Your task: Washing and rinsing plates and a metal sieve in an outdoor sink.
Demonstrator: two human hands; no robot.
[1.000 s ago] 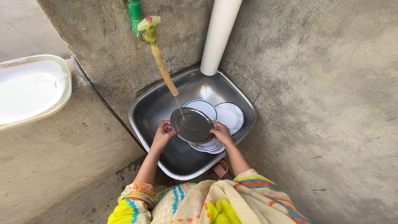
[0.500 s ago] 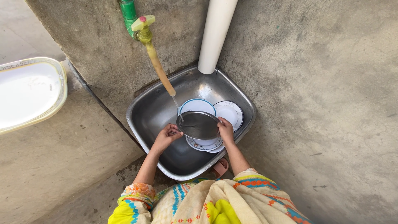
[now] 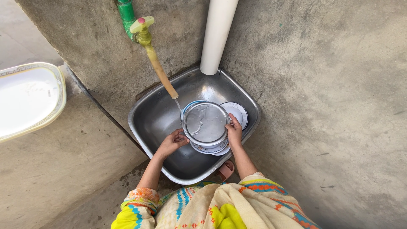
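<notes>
Gripping the steel plate (image 3: 206, 124) with both right hand (image 3: 233, 130) and, seemingly, left hand (image 3: 174, 142), keep it tilted beneath the tap (image 3: 144, 36) stream so water sheets off

Round steel plate (image 3: 206, 123): shallow, raised rim, shiny grey, inner face turned up toward the camera and wet, with a film of water pooled across it. Held above the steel basin (image 3: 157, 116), roughly level with a slight tilt, its left rim just under the thin stream from the tap's yellowish spout (image 3: 161, 73). Right hand (image 3: 234, 132) grips the right rim with fingers curled over the edge; left hand (image 3: 173, 143) sits at the lower-left rim, contact there not clearly resolved.
</notes>
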